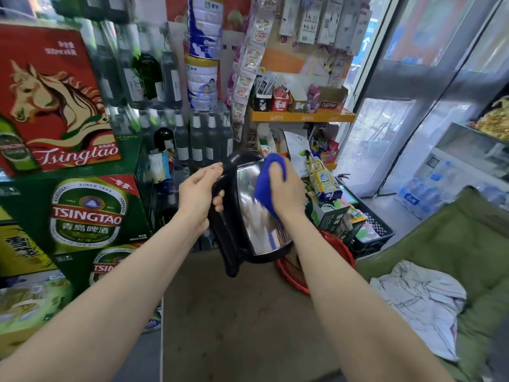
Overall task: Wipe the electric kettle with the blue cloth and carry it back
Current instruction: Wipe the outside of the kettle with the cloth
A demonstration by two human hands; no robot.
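Aloft, kettle (256, 216), left hand (195, 194) grip clamped on handle (219, 232), right hand (289, 194) apparently clutching blue cloth (265, 188); Tsingtao cartons (88, 213)

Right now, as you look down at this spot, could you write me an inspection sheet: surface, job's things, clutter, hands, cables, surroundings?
Surface: brown flat top below the kettle, bare where visible.
Job's things: kettle held in the air, tilted; blue cloth against its steel side.
Clutter: red basin behind the right arm; black crate of packets; white rag on a green cushion.
Hands: left hand grips the kettle's black handle; right hand holds the cloth to the kettle.
Cables: nothing seen.
Surroundings: beer cartons on the left, bottles behind, snack shelf, glass door on the right.
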